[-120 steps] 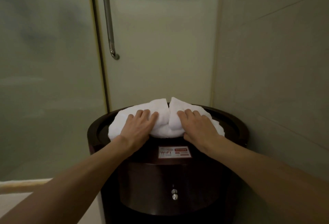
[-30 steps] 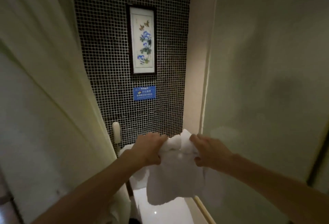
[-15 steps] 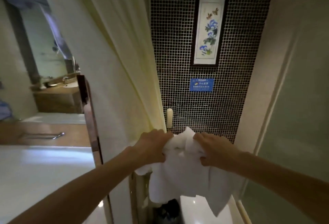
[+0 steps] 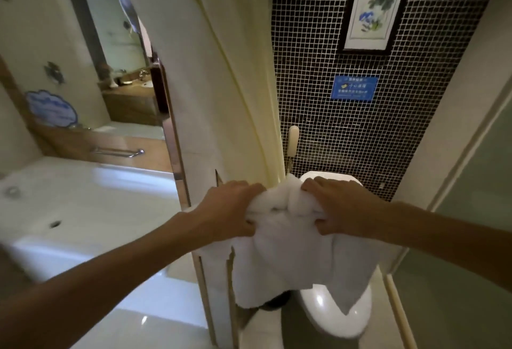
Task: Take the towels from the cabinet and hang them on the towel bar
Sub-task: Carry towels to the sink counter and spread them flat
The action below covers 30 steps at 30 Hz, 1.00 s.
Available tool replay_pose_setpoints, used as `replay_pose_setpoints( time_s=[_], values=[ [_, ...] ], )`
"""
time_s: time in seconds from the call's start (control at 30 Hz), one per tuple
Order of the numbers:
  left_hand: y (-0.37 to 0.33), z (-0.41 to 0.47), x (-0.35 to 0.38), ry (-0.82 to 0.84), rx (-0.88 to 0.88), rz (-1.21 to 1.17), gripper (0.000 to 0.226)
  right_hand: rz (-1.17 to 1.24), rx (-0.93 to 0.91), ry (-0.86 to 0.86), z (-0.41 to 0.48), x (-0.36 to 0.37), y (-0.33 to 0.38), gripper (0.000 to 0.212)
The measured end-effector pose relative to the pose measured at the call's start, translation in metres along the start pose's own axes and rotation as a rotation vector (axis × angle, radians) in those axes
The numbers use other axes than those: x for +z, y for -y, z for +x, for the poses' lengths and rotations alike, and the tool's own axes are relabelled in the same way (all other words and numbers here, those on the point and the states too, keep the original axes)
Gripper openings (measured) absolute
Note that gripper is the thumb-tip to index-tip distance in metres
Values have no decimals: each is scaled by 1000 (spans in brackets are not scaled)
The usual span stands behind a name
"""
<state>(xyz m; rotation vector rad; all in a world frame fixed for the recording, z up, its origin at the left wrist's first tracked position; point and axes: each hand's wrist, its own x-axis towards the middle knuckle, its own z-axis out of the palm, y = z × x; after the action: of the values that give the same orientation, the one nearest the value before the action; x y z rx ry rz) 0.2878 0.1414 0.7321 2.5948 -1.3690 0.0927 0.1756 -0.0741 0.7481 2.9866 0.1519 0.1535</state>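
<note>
Fingers [image 4: 314, 184] of both hands are curled hard into the bunched white towels [image 4: 288, 254]. The left hand [image 4: 230, 210] and the right hand [image 4: 336, 210] clamp the top of the bundle close together, while the rest hangs loose toward six o'clock. The biggest hazard, as I judge it, is the bathtub [image 4: 91, 204], which spreads from eight to nine o'clock between the person and the towel bar [image 4: 117, 151]; a long reach across it could drag the cloth through the basin. Next, the curtain [image 4: 235, 85] hanging at twelve o'clock, just beyond the knuckles, could catch the bundle if it is carried left. The toilet [image 4: 357, 321] at five o'clock sits right beneath the drooping corner, which could brush the lid. With the towels gripped as one wad, one may slide free unnoticed. Smallest, the bar itself at ten o'clock is a thin, distant target, and a hasty drape could slip off.
</note>
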Motion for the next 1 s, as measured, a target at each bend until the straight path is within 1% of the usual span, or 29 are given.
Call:
replay_pose_setpoints(
  time_s=[0.13, 0.33, 0.43, 0.57, 0.7, 0.9, 1.0],
  values=[
    [10, -29, -1, -13, -126, 38, 74, 68, -131, -18, 15, 7, 15, 65],
    [29, -93, -13, -23, -350, 124, 70, 161, -343, -80, 51, 14, 62, 67],
    [44, -132, -23, -38, -489, 144, 69, 170, -443, -109, 72, 11, 100, 66],
    [64, -186, -37, -71, -632, 153, 70, 196, -555, -140, 100, 8, 158, 57],
    [82, -232, -50, -113, -775, 199, 67, 211, -645, -142, 129, 1, 216, 60],
    [116, -291, -68, -160, -967, 154, 53, 238, -794, -146, 169, -15, 296, 63],
    [135, -314, -81, -163, -1063, 231, 53, 224, -851, -176, 191, -25, 334, 63]
  ],
)
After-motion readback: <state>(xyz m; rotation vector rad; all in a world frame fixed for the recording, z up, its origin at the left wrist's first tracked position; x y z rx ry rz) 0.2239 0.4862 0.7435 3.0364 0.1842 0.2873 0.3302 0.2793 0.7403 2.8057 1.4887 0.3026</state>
